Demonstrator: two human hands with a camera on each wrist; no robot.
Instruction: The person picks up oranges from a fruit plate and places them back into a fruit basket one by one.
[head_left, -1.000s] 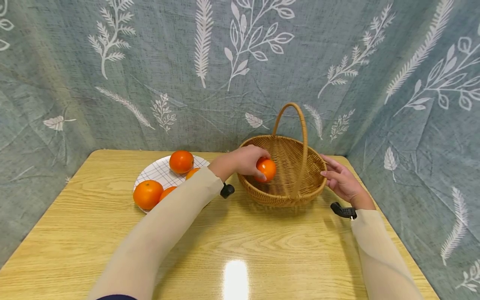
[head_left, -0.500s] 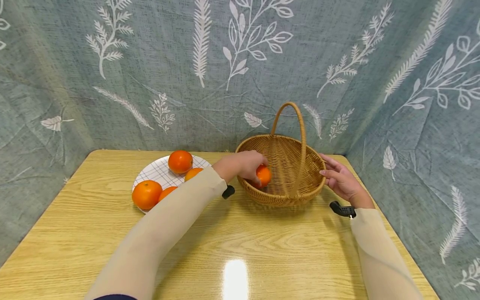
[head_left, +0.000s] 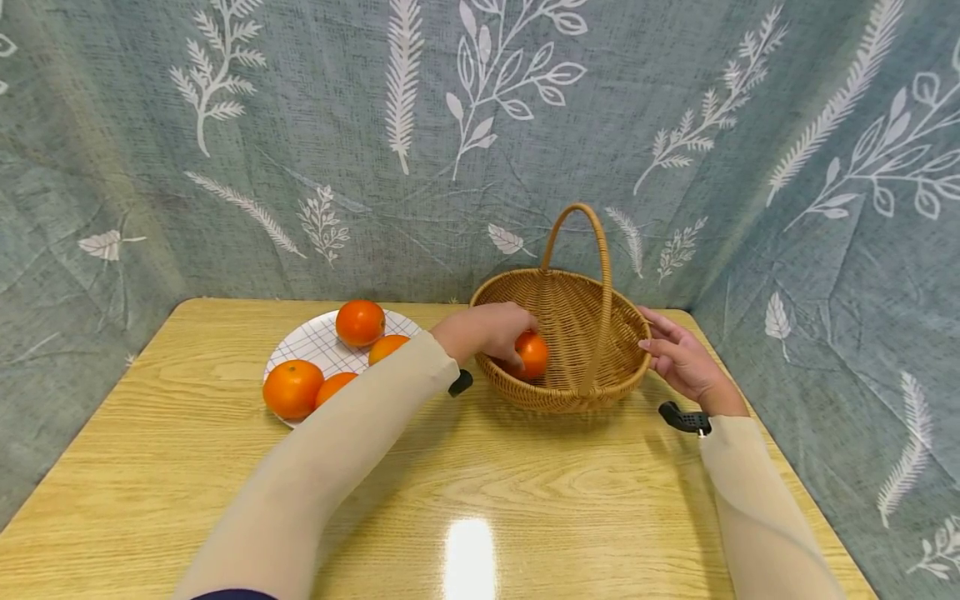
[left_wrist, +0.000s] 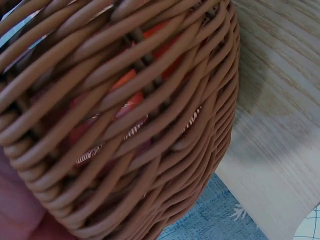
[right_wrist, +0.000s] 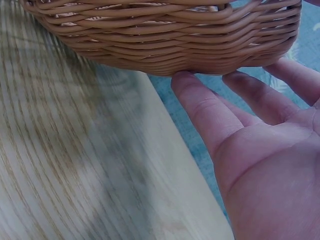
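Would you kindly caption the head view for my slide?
Left hand holding an orange fruit inside a wicker basket, right hand touching the basket, more fruit on a plate.

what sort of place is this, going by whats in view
Probably a curtained-off tabletop recording corner, though that is a guess: leaf-patterned fabric hangs behind and beside a wooden table, and small black devices sit at both wrists.

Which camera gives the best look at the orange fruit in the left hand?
The head view: it shows the orange fruit inside the basket, only partly hidden by the left hand. The left wrist view shows just orange patches through the basket's gaps; in the right wrist view, I can't make it out.
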